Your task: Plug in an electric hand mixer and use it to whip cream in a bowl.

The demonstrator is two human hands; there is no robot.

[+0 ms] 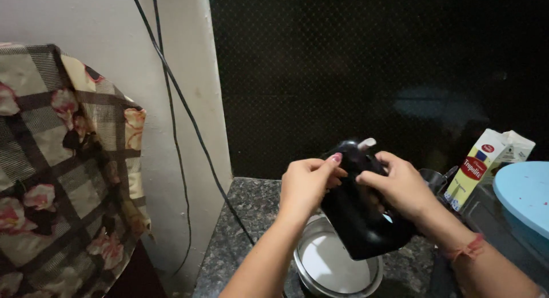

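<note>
Head view had both hands up on a black hand mixer — held tilted right above a steel bowl of white stuff on the dark granite tabletop, probably so any drips landed in the bowl. Left hand had its fingers curled onto the mixer's top end, right hand was wrapped round the body to steady it. Carton and pale blue lid sat off to the right, out of the way.

Your view is dim overall, light falls from the front-left onto the white wall, black backdrop swallows detail, your hands slightly soft, edges grainy.
</note>
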